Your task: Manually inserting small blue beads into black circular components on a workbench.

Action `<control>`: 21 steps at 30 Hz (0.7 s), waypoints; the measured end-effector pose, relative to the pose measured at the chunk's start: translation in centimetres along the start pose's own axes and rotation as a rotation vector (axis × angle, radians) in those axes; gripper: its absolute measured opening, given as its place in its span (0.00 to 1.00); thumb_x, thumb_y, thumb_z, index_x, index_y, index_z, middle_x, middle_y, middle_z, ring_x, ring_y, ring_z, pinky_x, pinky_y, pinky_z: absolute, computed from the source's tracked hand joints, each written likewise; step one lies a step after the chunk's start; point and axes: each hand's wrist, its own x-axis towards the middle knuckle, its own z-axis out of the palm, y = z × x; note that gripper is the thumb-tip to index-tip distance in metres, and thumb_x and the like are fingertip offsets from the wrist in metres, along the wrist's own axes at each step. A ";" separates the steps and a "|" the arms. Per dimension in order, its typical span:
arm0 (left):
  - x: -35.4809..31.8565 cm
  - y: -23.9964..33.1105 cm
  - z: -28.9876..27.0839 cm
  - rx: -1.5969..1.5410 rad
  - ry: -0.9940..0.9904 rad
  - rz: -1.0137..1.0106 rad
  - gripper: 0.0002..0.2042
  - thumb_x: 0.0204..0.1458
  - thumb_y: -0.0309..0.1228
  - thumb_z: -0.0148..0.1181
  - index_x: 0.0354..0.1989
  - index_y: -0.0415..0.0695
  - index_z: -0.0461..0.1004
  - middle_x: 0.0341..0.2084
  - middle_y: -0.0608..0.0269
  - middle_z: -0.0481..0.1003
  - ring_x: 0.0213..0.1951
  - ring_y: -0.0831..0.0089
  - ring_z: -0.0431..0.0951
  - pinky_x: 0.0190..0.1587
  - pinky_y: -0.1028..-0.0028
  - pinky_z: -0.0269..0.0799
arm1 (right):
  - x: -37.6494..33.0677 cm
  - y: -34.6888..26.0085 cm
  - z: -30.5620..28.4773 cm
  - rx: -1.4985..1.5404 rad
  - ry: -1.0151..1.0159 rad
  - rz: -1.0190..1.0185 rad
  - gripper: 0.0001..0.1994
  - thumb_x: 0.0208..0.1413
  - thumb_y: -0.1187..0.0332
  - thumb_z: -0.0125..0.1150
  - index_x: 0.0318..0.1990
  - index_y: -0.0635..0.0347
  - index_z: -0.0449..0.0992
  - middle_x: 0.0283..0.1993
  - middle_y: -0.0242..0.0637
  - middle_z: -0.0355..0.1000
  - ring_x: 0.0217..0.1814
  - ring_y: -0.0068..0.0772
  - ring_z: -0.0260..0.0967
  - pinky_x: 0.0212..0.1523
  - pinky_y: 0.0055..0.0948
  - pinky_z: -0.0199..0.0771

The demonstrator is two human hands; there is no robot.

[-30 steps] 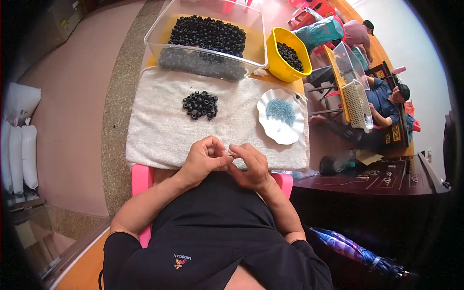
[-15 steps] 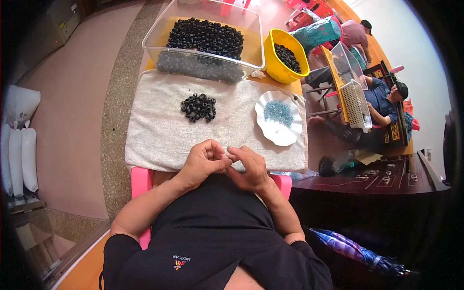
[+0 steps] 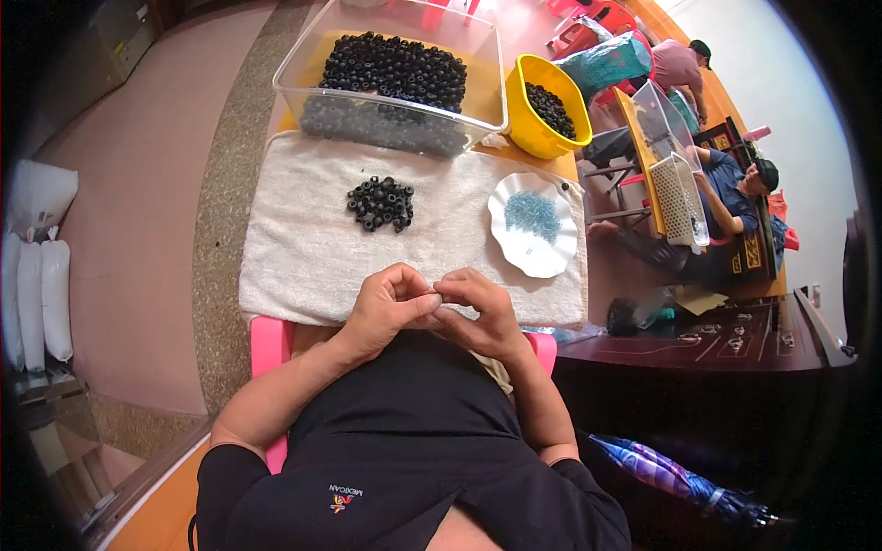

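Observation:
My left hand [image 3: 390, 308] and my right hand [image 3: 480, 314] meet over the near edge of a white towel [image 3: 303, 248]. Both are closed, thumbs and forefingers pinched together fingertip to fingertip. Whatever sits between the tips is too small or hidden to make out. Beyond them on the towel lies a loose pile of small black ring-shaped pieces [image 3: 380, 204]. To the right of that pile stands a white wavy-rimmed plate [image 3: 542, 264], holding a heap of tiny clear-blue pieces [image 3: 532, 215].
A clear plastic bin [image 3: 404, 119] of black pieces stands at the table's far side, beside a yellow tub [image 3: 542, 140] with more. Right of the table, a person [image 3: 730, 197] sits by a perforated basket [image 3: 678, 202]. A folded umbrella [image 3: 671, 473] lies lower right.
My right hand has shifted slightly and its fingers have curled closer against the left fingertips. The left hand stays almost where it was.

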 end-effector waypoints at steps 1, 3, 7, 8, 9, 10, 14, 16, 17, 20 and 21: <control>0.0 0.0 0.0 0.004 -0.005 0.017 0.07 0.55 0.22 0.63 0.37 0.40 0.70 0.29 0.65 0.75 0.32 0.80 0.77 0.34 0.80 0.76 | -0.2 0.1 0.0 0.084 -0.009 0.085 0.15 0.49 0.80 0.68 0.45 0.65 0.76 0.40 0.41 0.74 0.40 0.31 0.74 0.37 0.27 0.74; 0.0 -0.3 -0.2 0.014 -0.010 0.033 0.07 0.55 0.23 0.63 0.37 0.40 0.70 0.30 0.65 0.76 0.32 0.80 0.77 0.35 0.80 0.76 | -0.5 0.3 -0.1 0.169 -0.020 0.173 0.13 0.51 0.80 0.66 0.45 0.66 0.76 0.41 0.40 0.74 0.41 0.29 0.73 0.38 0.26 0.74; -0.1 -0.3 -0.2 0.039 0.016 0.036 0.07 0.56 0.25 0.64 0.38 0.39 0.73 0.31 0.64 0.77 0.32 0.79 0.77 0.36 0.80 0.75 | -1.0 1.2 -0.1 0.209 -0.015 0.194 0.10 0.53 0.83 0.63 0.43 0.69 0.76 0.41 0.40 0.73 0.42 0.28 0.72 0.43 0.24 0.73; -0.1 -0.4 -0.2 0.037 0.022 0.031 0.07 0.56 0.25 0.64 0.38 0.39 0.73 0.31 0.64 0.77 0.32 0.79 0.77 0.36 0.80 0.75 | -1.2 1.3 0.0 0.231 -0.006 0.214 0.09 0.53 0.83 0.62 0.43 0.69 0.76 0.41 0.41 0.73 0.42 0.28 0.73 0.44 0.24 0.73; 0.0 -0.4 -0.3 0.020 0.026 0.018 0.06 0.56 0.26 0.64 0.38 0.38 0.73 0.31 0.64 0.77 0.32 0.79 0.77 0.36 0.80 0.75 | -1.2 1.3 0.0 0.236 -0.010 0.220 0.09 0.53 0.83 0.62 0.43 0.69 0.76 0.41 0.41 0.73 0.42 0.28 0.73 0.44 0.24 0.73; 0.0 -0.4 -0.3 0.002 0.032 0.004 0.06 0.56 0.26 0.64 0.38 0.38 0.74 0.31 0.64 0.77 0.32 0.78 0.77 0.36 0.80 0.74 | -1.1 1.2 0.1 0.244 0.007 0.222 0.09 0.54 0.83 0.62 0.42 0.70 0.76 0.41 0.41 0.73 0.42 0.29 0.73 0.44 0.24 0.73; 0.2 -0.4 -0.4 0.032 0.016 0.039 0.06 0.57 0.26 0.63 0.39 0.37 0.76 0.32 0.63 0.78 0.32 0.78 0.78 0.36 0.80 0.75 | -0.7 1.2 -0.1 0.288 0.025 0.213 0.08 0.54 0.85 0.61 0.41 0.72 0.76 0.41 0.42 0.74 0.42 0.30 0.74 0.44 0.25 0.75; 0.1 -0.3 -0.1 0.014 0.027 0.021 0.06 0.57 0.26 0.63 0.39 0.37 0.76 0.32 0.62 0.78 0.32 0.78 0.79 0.37 0.80 0.76 | -0.8 1.3 0.1 0.302 0.056 0.187 0.07 0.53 0.85 0.62 0.40 0.71 0.77 0.39 0.42 0.74 0.40 0.29 0.75 0.42 0.24 0.75; 0.1 -0.2 -0.1 0.001 0.028 0.014 0.06 0.57 0.25 0.63 0.39 0.37 0.76 0.32 0.62 0.78 0.33 0.77 0.79 0.37 0.79 0.76 | -0.7 1.2 0.1 0.307 0.053 0.195 0.07 0.53 0.85 0.62 0.40 0.71 0.77 0.39 0.42 0.74 0.40 0.29 0.75 0.42 0.24 0.75; 0.1 -0.1 -0.1 -0.012 0.032 0.003 0.06 0.57 0.25 0.63 0.39 0.36 0.76 0.31 0.62 0.79 0.33 0.77 0.80 0.38 0.78 0.77 | -0.5 1.1 0.2 0.267 0.078 0.222 0.06 0.50 0.81 0.67 0.36 0.67 0.79 0.35 0.38 0.76 0.36 0.26 0.73 0.37 0.23 0.71; 0.0 0.0 -0.1 -0.016 0.033 0.000 0.06 0.57 0.25 0.63 0.39 0.36 0.76 0.31 0.62 0.79 0.32 0.77 0.80 0.38 0.78 0.77 | -0.4 1.0 0.1 0.268 0.076 0.225 0.06 0.50 0.81 0.67 0.36 0.67 0.79 0.35 0.38 0.76 0.36 0.26 0.73 0.37 0.23 0.71</control>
